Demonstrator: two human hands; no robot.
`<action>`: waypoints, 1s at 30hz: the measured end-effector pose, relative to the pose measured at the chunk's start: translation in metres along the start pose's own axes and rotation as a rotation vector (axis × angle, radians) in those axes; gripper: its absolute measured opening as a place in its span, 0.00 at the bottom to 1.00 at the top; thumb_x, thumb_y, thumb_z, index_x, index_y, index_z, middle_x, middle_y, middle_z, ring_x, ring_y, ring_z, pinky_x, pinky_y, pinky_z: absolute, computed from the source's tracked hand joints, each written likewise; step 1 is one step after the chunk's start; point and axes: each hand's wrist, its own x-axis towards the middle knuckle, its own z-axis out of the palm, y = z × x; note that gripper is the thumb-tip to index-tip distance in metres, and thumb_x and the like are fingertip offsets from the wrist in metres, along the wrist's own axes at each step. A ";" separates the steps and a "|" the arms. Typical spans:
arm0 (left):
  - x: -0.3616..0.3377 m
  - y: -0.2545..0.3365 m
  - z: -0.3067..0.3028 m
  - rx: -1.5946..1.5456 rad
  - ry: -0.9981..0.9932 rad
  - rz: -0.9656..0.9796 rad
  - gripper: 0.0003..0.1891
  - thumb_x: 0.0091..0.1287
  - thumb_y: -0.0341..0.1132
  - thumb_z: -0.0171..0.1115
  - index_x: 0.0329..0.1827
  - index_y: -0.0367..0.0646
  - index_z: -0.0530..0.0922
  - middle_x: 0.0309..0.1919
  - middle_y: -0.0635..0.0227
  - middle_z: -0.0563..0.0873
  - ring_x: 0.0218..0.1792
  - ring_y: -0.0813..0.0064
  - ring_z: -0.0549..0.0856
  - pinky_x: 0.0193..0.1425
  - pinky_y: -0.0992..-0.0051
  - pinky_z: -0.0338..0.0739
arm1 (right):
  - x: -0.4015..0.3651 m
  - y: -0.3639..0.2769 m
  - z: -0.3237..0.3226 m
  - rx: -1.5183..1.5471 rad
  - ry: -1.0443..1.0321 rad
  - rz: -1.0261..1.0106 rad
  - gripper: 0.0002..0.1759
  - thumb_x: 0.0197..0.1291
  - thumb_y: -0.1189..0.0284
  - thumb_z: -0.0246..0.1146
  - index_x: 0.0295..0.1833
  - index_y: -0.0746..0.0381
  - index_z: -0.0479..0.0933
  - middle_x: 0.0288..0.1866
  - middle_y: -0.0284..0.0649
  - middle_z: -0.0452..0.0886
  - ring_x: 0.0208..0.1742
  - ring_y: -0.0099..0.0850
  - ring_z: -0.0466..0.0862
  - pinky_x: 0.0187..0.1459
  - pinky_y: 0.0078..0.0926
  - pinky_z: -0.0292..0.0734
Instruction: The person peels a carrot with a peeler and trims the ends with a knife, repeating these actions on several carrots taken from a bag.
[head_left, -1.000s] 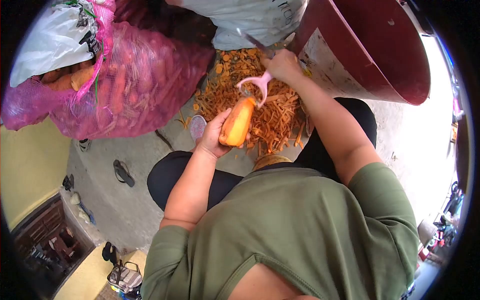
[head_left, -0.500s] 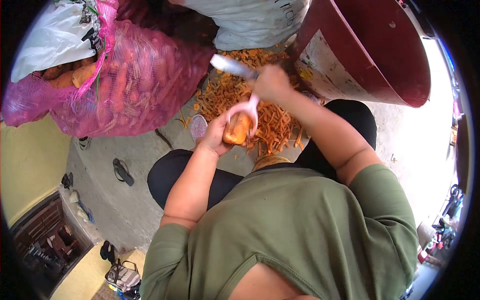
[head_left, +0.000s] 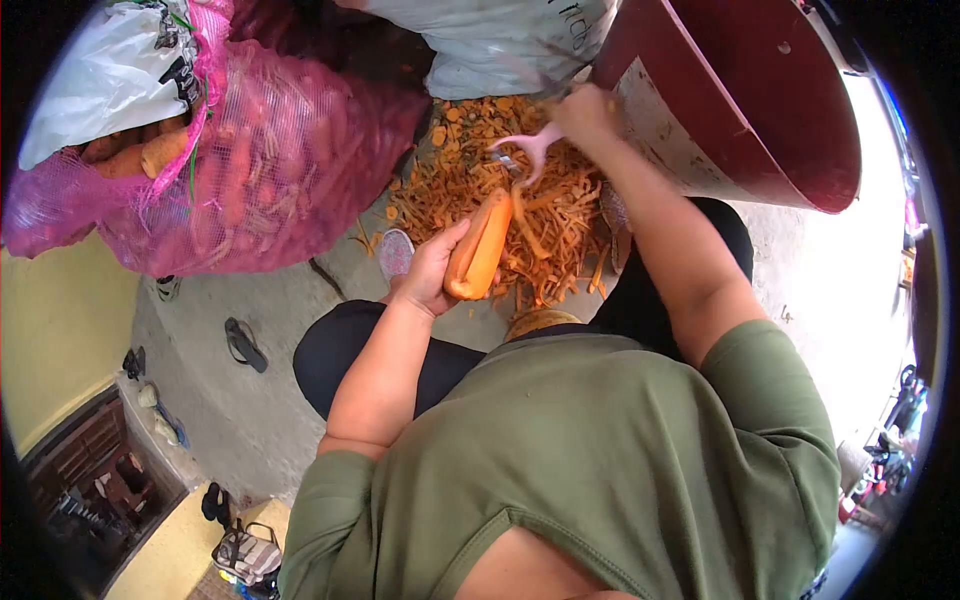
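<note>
My left hand [head_left: 434, 268] is wrapped round the lower part of a partly peeled carrot [head_left: 482, 248], whose tip points up and away from me. Just past that tip is a pink peeler [head_left: 535, 147], gripped by its handle in my right hand [head_left: 588, 117]. An orange strip of peel [head_left: 522, 222] hangs beside the carrot near the peeler. A blurred blade-like object sticks out from my right hand; its details are smeared by motion. Orange peelings [head_left: 560, 245] lie heaped on the ground beneath both hands.
A pink mesh sack [head_left: 270, 170] full of carrots stands at the left, with a white plastic bag [head_left: 110, 85] on it. A large dark red bin [head_left: 730, 100] is at the upper right, beside a white sack [head_left: 500, 45]. A black flip-flop [head_left: 245, 344] lies on the floor.
My right hand and the peeler have moved forward and right, off the carrot. The carrot now shows its full length and points farther upward in my left hand.
</note>
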 end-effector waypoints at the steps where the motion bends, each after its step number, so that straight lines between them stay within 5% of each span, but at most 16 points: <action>1: -0.001 0.001 0.000 -0.003 -0.003 0.009 0.22 0.63 0.47 0.38 0.51 0.40 0.66 0.33 0.57 0.78 0.26 0.65 0.80 0.20 0.71 0.76 | -0.001 -0.004 -0.022 0.048 -0.037 0.085 0.20 0.41 0.56 0.59 0.33 0.61 0.77 0.32 0.50 0.77 0.37 0.40 0.78 0.40 0.34 0.71; 2: -0.002 0.002 0.001 -0.006 -0.009 0.020 0.22 0.63 0.47 0.38 0.51 0.40 0.66 0.33 0.57 0.77 0.26 0.65 0.80 0.20 0.71 0.76 | -0.001 -0.007 -0.035 0.093 -0.071 0.169 0.21 0.41 0.56 0.58 0.34 0.62 0.77 0.34 0.50 0.77 0.39 0.40 0.78 0.41 0.34 0.71; 6: 0.002 0.003 -0.008 -0.024 -0.014 -0.016 0.22 0.63 0.47 0.39 0.53 0.41 0.64 0.33 0.56 0.77 0.26 0.65 0.79 0.20 0.73 0.76 | -0.031 -0.030 -0.008 0.026 -0.047 -0.031 0.22 0.41 0.56 0.58 0.35 0.64 0.76 0.36 0.50 0.77 0.40 0.40 0.78 0.42 0.33 0.71; 9: -0.001 0.003 -0.005 0.032 -0.036 0.059 0.21 0.62 0.47 0.41 0.52 0.42 0.64 0.34 0.56 0.77 0.27 0.66 0.79 0.21 0.73 0.77 | 0.013 0.008 0.014 -0.067 0.052 -0.017 0.22 0.41 0.58 0.59 0.38 0.64 0.76 0.35 0.49 0.78 0.38 0.40 0.79 0.41 0.32 0.72; 10: -0.004 0.005 -0.003 0.031 -0.007 0.082 0.21 0.62 0.47 0.42 0.52 0.42 0.65 0.34 0.57 0.77 0.27 0.66 0.79 0.21 0.73 0.77 | 0.006 -0.005 -0.011 0.075 -0.091 0.154 0.22 0.41 0.58 0.59 0.39 0.64 0.76 0.36 0.48 0.78 0.38 0.39 0.79 0.41 0.30 0.72; 15: -0.003 0.005 0.005 -0.079 0.102 0.139 0.20 0.62 0.46 0.44 0.51 0.43 0.66 0.35 0.61 0.78 0.30 0.69 0.80 0.23 0.71 0.77 | -0.051 -0.045 -0.005 0.084 -0.123 -0.124 0.17 0.41 0.56 0.62 0.31 0.58 0.78 0.30 0.42 0.79 0.33 0.35 0.80 0.39 0.30 0.73; 19: 0.008 0.001 0.003 -0.108 0.173 0.081 0.20 0.64 0.47 0.41 0.50 0.42 0.66 0.39 0.63 0.76 0.37 0.69 0.79 0.37 0.69 0.77 | -0.084 -0.058 -0.010 0.026 -0.140 -0.341 0.14 0.39 0.61 0.60 0.29 0.59 0.78 0.26 0.46 0.78 0.32 0.39 0.79 0.39 0.33 0.73; 23: 0.001 -0.001 -0.003 -0.032 0.039 -0.023 0.20 0.62 0.48 0.44 0.49 0.41 0.67 0.32 0.62 0.77 0.29 0.67 0.80 0.24 0.67 0.78 | -0.015 -0.015 -0.008 -0.001 -0.030 0.008 0.20 0.44 0.55 0.61 0.33 0.62 0.77 0.30 0.43 0.79 0.35 0.33 0.80 0.38 0.31 0.74; 24: 0.000 0.000 -0.002 -0.019 -0.003 -0.037 0.22 0.62 0.49 0.44 0.48 0.40 0.66 0.31 0.61 0.76 0.29 0.67 0.80 0.26 0.65 0.78 | -0.006 -0.013 -0.017 0.097 -0.140 0.096 0.21 0.44 0.55 0.61 0.35 0.62 0.77 0.30 0.43 0.79 0.36 0.33 0.80 0.38 0.31 0.74; 27: 0.001 0.003 0.007 -0.047 0.177 -0.002 0.21 0.61 0.48 0.45 0.49 0.41 0.67 0.29 0.63 0.77 0.24 0.66 0.80 0.21 0.67 0.78 | -0.022 -0.020 -0.022 0.181 -0.069 0.118 0.21 0.42 0.55 0.61 0.35 0.61 0.77 0.30 0.44 0.79 0.36 0.34 0.80 0.39 0.31 0.74; 30: 0.019 -0.007 -0.017 0.009 0.085 0.115 0.21 0.61 0.48 0.46 0.48 0.42 0.67 0.29 0.63 0.77 0.26 0.66 0.80 0.21 0.68 0.77 | -0.076 -0.054 -0.016 0.183 -0.170 -0.175 0.14 0.39 0.61 0.60 0.28 0.60 0.77 0.25 0.47 0.78 0.31 0.39 0.79 0.38 0.32 0.73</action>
